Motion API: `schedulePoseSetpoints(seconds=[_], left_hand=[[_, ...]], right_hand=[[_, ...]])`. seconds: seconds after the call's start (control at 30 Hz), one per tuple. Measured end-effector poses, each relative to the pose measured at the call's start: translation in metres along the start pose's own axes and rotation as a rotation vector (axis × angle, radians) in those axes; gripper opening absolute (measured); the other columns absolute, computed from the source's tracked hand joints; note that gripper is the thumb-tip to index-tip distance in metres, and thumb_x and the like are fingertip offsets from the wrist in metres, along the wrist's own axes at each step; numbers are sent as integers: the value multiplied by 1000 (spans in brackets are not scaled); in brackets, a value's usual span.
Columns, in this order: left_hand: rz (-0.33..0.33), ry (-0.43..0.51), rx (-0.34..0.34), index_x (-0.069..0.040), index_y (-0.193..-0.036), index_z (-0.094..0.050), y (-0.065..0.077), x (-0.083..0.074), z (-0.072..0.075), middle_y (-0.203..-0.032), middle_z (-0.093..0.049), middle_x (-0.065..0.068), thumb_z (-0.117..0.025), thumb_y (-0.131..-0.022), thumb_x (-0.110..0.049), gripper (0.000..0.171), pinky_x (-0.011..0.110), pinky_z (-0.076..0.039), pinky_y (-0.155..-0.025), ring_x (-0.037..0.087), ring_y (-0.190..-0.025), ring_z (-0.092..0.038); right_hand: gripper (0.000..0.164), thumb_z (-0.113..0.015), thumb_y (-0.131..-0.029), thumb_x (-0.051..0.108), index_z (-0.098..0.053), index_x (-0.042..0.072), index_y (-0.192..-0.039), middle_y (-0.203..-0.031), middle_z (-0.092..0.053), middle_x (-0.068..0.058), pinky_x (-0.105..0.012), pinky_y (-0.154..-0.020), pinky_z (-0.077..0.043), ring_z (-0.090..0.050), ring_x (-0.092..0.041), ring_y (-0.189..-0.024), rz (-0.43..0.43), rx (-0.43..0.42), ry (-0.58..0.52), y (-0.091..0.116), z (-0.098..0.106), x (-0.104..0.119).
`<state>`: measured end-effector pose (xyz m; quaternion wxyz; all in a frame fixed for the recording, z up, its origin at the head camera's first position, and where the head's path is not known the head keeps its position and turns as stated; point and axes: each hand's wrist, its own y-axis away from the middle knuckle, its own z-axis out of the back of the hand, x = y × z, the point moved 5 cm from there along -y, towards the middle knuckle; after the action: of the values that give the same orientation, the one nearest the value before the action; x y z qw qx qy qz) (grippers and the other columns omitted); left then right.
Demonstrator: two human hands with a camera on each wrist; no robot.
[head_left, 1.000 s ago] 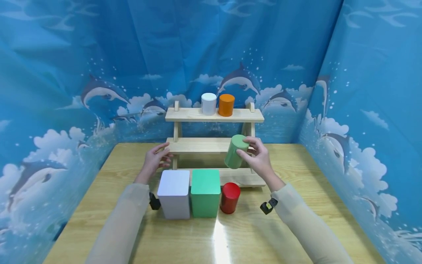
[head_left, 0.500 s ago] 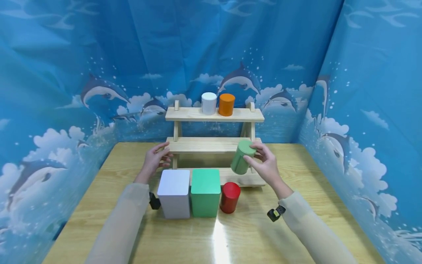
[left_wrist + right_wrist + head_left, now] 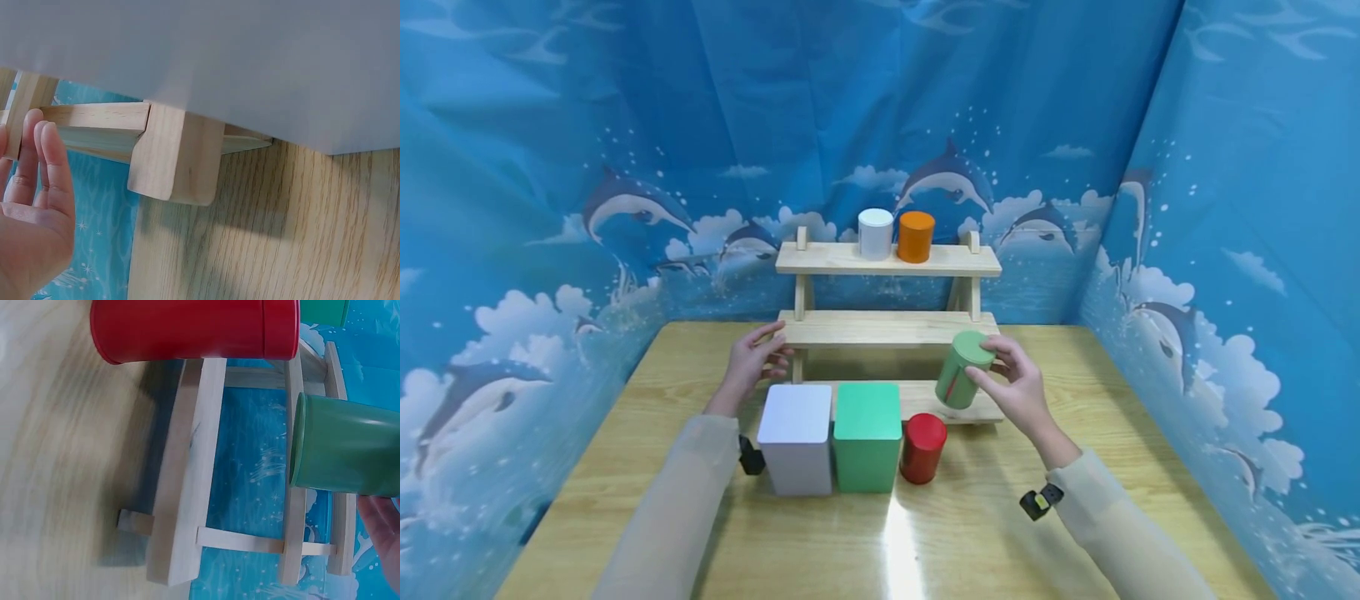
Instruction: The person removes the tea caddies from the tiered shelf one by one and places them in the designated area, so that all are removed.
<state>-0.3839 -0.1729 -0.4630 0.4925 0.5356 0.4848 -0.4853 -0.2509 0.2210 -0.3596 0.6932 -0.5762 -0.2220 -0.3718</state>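
Observation:
My right hand (image 3: pixel 1018 385) holds a light green canister (image 3: pixel 958 375) near its top, thumb on the near side. The canister leans, its top to the right, above the right part of the lowest shelf (image 3: pixel 917 404); in the right wrist view the green canister (image 3: pixel 350 447) hangs apart from the red one. My left hand (image 3: pixel 752 362) is at the left end of the middle shelf (image 3: pixel 865 327). In the left wrist view, the board end (image 3: pixel 28 103) lies between its thumb and fingers (image 3: pixel 53 162). A red canister (image 3: pixel 923 450) stands in front of the rack.
A white canister (image 3: pixel 876 235) and an orange canister (image 3: pixel 916 237) stand on the top shelf (image 3: pixel 820 257). In front of the rack, a white block (image 3: pixel 797 442) and a green block (image 3: pixel 868 437) stand left of the red canister on the wooden table (image 3: pixel 820 550). Blue dolphin-printed curtains surround the table.
My right hand has moved right, down and nearer with the green canister, from before the middle shelf to above the lowest one. The left hand stays in place.

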Motion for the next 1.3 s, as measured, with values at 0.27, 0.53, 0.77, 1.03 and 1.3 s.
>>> schedulePoseSetpoints(seconds=[0.27, 0.53, 0.77, 1.03, 1.3], left_hand=[[26, 31, 0, -15, -137, -47, 1, -2, 1, -81, -68, 3, -61, -91, -26, 49, 46, -55, -72, 15, -63, -63], [26, -2, 14, -10, -139, -44, 15, -20, -6, -84, -68, 8, -57, -94, -21, 48, 51, -52, -78, 19, -67, -64], [32, -1, 15, -11, -139, -44, 18, -22, -7, -86, -68, 9, -58, -94, -21, 48, 51, -52, -79, 19, -67, -64], [32, 5, -2, -14, -137, -47, 9, -11, -3, -82, -69, 6, -60, -92, -25, 49, 45, -56, -71, 17, -65, -63], [27, 25, -19, -16, -136, -49, -1, 0, 0, -78, -69, 1, -64, -89, -30, 52, 36, -57, -62, 13, -61, -62]], right_hand=[[38, -66, -74, -19, -51, -16, -108, -115, -49, -31, -22, -79, -52, -58, -11, -100, 0, -17, 3, 10, 8, -4], [38, -67, -72, -20, -51, -17, -107, -113, -50, -32, -22, -78, -53, -58, -12, -99, -6, -30, 10, 20, 14, -7], [38, -66, -73, -20, -51, -16, -108, -115, -49, -33, -21, -79, -52, -57, -12, -100, -17, -25, 30, 30, 18, -11], [39, -67, -71, -21, -51, -18, -106, -114, -48, -34, -21, -79, -52, -58, -14, -99, -32, -24, 29, 43, 20, -16], [39, -69, -68, -21, -53, -17, -103, -116, -48, -34, -20, -80, -52, -57, -9, -101, -55, -14, 43, 57, 17, -20]])
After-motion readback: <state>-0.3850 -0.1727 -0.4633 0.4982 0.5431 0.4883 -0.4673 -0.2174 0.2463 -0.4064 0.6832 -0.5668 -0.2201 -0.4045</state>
